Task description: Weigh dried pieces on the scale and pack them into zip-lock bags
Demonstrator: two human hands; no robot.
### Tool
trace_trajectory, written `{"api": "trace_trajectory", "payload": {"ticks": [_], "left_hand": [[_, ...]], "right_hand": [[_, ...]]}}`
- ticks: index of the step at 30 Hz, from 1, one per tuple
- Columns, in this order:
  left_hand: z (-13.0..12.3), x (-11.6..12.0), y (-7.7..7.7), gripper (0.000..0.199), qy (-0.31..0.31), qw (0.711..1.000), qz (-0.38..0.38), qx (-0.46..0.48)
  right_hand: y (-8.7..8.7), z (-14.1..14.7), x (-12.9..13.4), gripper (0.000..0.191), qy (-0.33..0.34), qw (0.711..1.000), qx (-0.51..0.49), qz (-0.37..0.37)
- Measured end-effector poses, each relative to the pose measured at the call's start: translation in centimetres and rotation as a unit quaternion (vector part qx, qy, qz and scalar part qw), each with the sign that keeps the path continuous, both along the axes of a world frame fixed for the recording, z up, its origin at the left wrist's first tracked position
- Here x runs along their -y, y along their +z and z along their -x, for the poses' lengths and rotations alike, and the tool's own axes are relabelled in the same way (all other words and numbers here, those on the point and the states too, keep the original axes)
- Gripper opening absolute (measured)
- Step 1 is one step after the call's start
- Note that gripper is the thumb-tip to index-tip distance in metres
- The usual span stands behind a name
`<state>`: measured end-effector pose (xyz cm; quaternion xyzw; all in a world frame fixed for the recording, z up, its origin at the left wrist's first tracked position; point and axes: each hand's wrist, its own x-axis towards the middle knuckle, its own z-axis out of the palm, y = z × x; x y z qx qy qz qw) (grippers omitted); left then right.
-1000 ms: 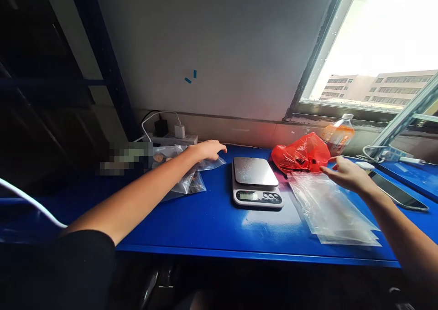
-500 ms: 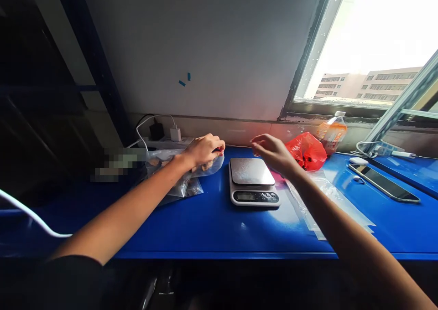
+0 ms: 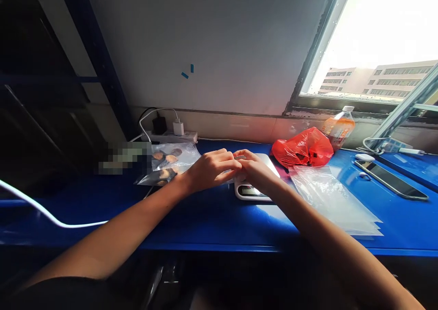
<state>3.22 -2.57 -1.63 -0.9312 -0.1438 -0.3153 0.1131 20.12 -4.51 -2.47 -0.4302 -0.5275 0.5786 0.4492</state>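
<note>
My left hand (image 3: 216, 169) and my right hand (image 3: 251, 166) meet over the left side of the white kitchen scale (image 3: 255, 192), hiding most of its plate. My left fingers are closed on a clear plastic bag, of which only a faint edge shows beneath them. The fingers of my right hand are bent and pressed together against the left ones; what they hold is hidden. Left of the hands lie clear bags with brown pieces (image 3: 167, 157) inside.
A red plastic bag (image 3: 303, 148) and an orange drink bottle (image 3: 339, 127) stand behind flat clear bags (image 3: 337, 205). Farther right lies a phone (image 3: 390, 180) beside a small white case (image 3: 364, 157). A white charger (image 3: 178, 127) sits on a power strip at the wall.
My left hand has moved right and down, away from the bags of brown pieces. My right hand has come left and down over the scale, and both hands now touch.
</note>
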Motion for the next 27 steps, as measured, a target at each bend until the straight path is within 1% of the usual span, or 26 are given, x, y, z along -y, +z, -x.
{"api": "trace_trajectory", "payload": {"ticks": [2,4,7,10,13,16,18,21,24,27], "left_hand": [[0.07,-0.01,-0.07,0.019,0.003,1.0,0.022,-0.005],[0.2,-0.04,-0.11,0.019,0.008,0.999,0.054,-0.003],[0.43,-0.18,-0.14,0.016,0.015,0.995,0.096,0.002],[0.64,-0.33,-0.11,0.012,0.033,0.992,0.12,0.001],[0.77,-0.44,-0.01,0.014,0.042,0.993,0.108,-0.006],[0.64,-0.52,-0.01,0.017,0.058,0.995,0.083,-0.018],[0.42,-0.56,-0.09,0.019,0.081,0.994,0.074,-0.026],[0.08,-0.59,-0.27,0.022,0.106,0.991,0.07,-0.039],[-0.08,-0.55,-0.36,0.02,0.116,0.989,0.075,-0.043],[-0.02,-0.39,-0.17,0.016,0.117,0.99,0.069,-0.042]], "right_hand": [[-0.09,0.15,0.04,0.035,0.0,1.0,-0.017,-0.003],[-0.2,0.29,0.0,0.034,-0.016,0.999,-0.022,-0.018],[-0.47,0.36,-0.15,0.028,-0.027,0.998,-0.008,-0.052],[-0.68,0.38,-0.29,0.022,-0.031,0.996,0.012,-0.086],[-0.61,0.47,-0.3,0.02,-0.036,0.992,0.035,-0.115],[-0.29,0.5,-0.18,0.016,-0.038,0.984,0.088,-0.147],[-0.12,0.41,-0.15,0.01,-0.05,0.973,0.14,-0.177],[-0.12,0.27,-0.26,0.009,-0.072,0.956,0.196,-0.205],[-0.25,0.2,-0.42,0.009,-0.092,0.946,0.231,-0.209],[-0.08,-0.02,-0.41,0.011,-0.126,0.923,0.282,-0.231]]}}
